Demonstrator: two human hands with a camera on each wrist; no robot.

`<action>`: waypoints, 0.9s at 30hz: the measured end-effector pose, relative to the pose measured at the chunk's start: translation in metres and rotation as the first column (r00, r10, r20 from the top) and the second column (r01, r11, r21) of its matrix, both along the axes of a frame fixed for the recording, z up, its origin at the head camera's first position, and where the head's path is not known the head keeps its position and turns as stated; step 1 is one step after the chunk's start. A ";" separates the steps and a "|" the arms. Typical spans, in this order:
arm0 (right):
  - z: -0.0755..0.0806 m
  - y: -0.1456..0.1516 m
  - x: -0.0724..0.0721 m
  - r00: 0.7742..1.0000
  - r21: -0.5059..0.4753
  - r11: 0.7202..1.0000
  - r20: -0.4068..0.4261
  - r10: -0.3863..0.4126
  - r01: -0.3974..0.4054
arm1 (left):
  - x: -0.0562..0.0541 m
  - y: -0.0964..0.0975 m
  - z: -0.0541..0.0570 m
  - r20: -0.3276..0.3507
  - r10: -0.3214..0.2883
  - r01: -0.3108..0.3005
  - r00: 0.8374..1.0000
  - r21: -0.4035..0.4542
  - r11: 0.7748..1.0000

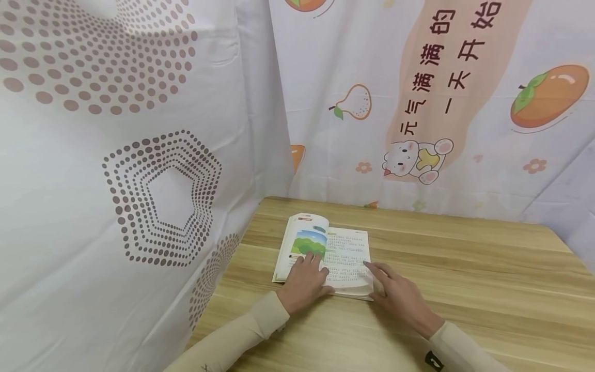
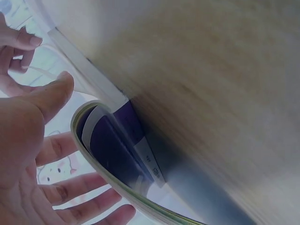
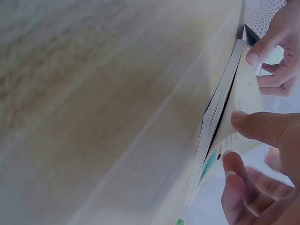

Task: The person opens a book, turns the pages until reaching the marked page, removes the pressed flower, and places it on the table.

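Plainly, an open illustrated book [image 1: 346,248] lies at the lower centre of the frame, both hands upon it.
The left hand [image 1: 303,283] rests on the left page [image 1: 288,248] below a picture of green trees [image 1: 309,243], fingers extended and spread; at the right edge of the book, the right hand [image 1: 403,299] pinches a leaf [image 3: 236,126] between thumb and finger, its lower corner curling up. The wood-grain table [image 1: 465,258] fills the lower right, while a dotted white curtain [image 1: 139,299] hangs at left and a fruit-print curtain [image 1: 316,62] at upper right.
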State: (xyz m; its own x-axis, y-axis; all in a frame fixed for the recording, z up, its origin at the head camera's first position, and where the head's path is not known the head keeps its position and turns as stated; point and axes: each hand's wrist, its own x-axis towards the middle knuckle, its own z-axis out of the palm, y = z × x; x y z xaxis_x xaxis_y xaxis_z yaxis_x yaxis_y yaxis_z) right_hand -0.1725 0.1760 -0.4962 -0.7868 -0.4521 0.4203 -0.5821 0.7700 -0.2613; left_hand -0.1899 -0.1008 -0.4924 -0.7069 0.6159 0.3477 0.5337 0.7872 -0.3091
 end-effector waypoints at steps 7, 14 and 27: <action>0.001 0.001 0.002 0.997 0.008 0.999 0.056 -0.045 0.044 | -0.003 0.002 -0.001 -0.055 0.010 -0.006 0.998 0.083 0.997; -0.001 0.002 0.002 0.998 0.012 1.000 0.051 0.025 -0.025 | -0.006 0.000 -0.003 -0.224 -0.014 0.065 0.974 0.221 0.973; -0.003 0.002 0.002 0.996 0.113 0.990 -0.008 0.091 -0.089 | -0.004 -0.005 0.006 -0.139 0.030 -0.011 0.990 0.134 0.991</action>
State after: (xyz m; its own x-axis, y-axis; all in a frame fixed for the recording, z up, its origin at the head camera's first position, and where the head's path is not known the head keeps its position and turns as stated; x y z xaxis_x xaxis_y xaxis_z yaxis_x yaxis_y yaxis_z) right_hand -0.1708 0.1779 -0.4990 -0.7353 -0.5658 0.3730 -0.6532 0.7383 -0.1677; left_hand -0.1935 -0.1055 -0.4866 -0.6571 0.5435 0.5223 0.4758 0.8365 -0.2719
